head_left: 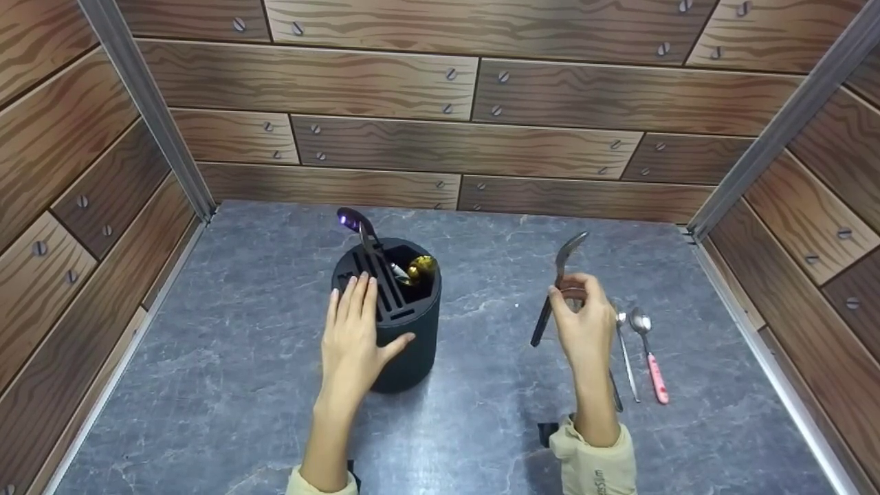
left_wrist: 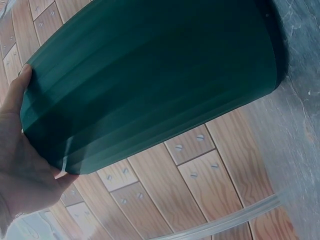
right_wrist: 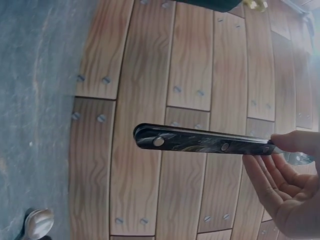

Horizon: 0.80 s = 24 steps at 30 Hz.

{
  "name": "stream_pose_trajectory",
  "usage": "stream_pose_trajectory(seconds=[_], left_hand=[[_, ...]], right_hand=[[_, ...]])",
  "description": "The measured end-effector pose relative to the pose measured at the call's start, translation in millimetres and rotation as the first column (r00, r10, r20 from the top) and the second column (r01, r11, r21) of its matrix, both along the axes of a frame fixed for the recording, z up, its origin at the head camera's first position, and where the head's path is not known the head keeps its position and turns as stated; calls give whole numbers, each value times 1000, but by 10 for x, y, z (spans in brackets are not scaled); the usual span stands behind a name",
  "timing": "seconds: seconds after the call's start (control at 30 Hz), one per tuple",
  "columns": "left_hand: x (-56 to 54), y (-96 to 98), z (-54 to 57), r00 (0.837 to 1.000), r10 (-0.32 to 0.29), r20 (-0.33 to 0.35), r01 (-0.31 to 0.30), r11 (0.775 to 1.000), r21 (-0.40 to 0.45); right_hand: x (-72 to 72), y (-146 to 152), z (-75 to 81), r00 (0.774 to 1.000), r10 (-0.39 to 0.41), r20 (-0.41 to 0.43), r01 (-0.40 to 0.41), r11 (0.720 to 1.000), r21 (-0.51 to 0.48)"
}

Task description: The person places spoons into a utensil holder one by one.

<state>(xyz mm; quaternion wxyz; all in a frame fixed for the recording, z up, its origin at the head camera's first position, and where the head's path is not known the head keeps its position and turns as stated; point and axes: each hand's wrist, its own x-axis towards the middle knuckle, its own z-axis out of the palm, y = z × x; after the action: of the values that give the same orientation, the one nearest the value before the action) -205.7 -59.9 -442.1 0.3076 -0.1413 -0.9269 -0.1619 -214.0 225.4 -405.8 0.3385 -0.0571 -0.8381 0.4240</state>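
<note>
A dark green cylindrical utensil holder (head_left: 411, 357) with a slotted black top stands on the table, left of centre. My left hand (head_left: 352, 337) rests on its top and near rim, fingers straight and thumb out along the side. A utensil with a shiny purple end (head_left: 352, 220) sticks up from a slot. A gold utensil head (head_left: 421, 267) shows in the wider opening. Off to the right, my right hand (head_left: 584, 316) pinches a spoon by the neck, above the table. The spoon's black riveted handle (right_wrist: 205, 141) points down and its bowl (head_left: 570, 247) up.
On the table, right of my right hand, lie a spoon with a pink handle (head_left: 656, 378) and a slim silver spoon (head_left: 628, 361). A dark handle (head_left: 615, 393) is partly hidden by my right forearm. Wood-patterned walls (head_left: 385, 82) enclose the table's back and sides.
</note>
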Motion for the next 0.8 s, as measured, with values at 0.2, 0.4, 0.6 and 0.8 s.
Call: stream_pose_trajectory(seconds=[0.2,0.4,0.6,0.8], left_hand=[[0,4,0,1000,0,4,0,1000,-4],[-6,15,-1,1000,3,22,-3,1000,-16],[-3,12,-1,1000,5,31,-4,1000,-20],[-6,5,-2,1000,7,18,-7,1000,-21]], right_hand=[[46,-91,82,989,76,-124,-83,995,-46],[100,-190,155,958,159,-240,-188,976,-107],[131,-283,279,912,188,-363,-273,941,-200],[140,-391,376,854,264,-448,-390,895,-215]])
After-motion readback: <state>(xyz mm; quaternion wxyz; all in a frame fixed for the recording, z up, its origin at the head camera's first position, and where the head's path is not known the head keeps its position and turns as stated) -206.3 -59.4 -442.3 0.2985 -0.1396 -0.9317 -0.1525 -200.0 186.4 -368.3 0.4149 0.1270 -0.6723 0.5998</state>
